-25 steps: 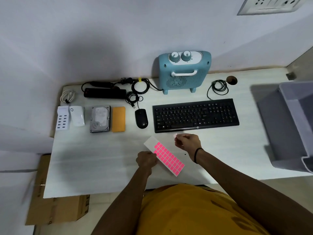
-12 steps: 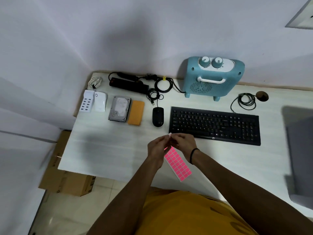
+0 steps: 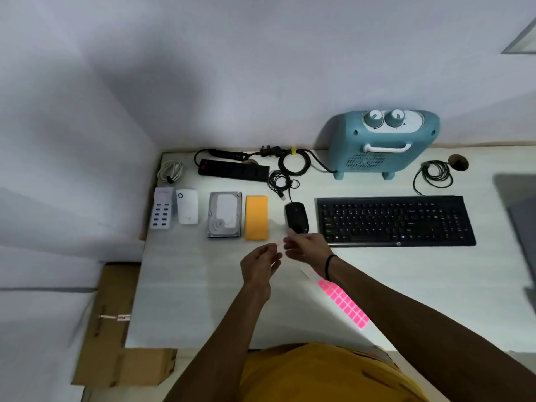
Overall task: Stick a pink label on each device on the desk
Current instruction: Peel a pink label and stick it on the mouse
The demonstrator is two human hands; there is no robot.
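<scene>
A small pale pink label [image 3: 278, 244], blurred, sits between the fingertips of both my hands, just above the desk in front of the black mouse [image 3: 296, 217]. My left hand [image 3: 260, 265] has curled fingers at the label's left end. At its right end is my right hand [image 3: 308, 247], which pinches it. The sheet of pink labels [image 3: 345, 306] lies on the desk [image 3: 188, 300], partly under my right forearm. Along the desk stand a white USB hub [image 3: 161, 208], a white adapter [image 3: 187, 210], a hard drive [image 3: 224, 214], an orange device [image 3: 256, 217], a black keyboard [image 3: 394, 220] and a teal heater [image 3: 380, 145].
A black power strip [image 3: 233, 170] and coiled cables [image 3: 293, 162] lie along the back wall. A coiled white cable [image 3: 171, 171] is at the back left corner. A grey bin [image 3: 522, 216] is at the right edge. A cardboard box [image 3: 116, 329] sits on the floor left of the desk.
My left hand let go of the label sheet and came up to my right hand. Both hands moved forward towards the mouse with the peeled label. The sheet stays behind on the desk.
</scene>
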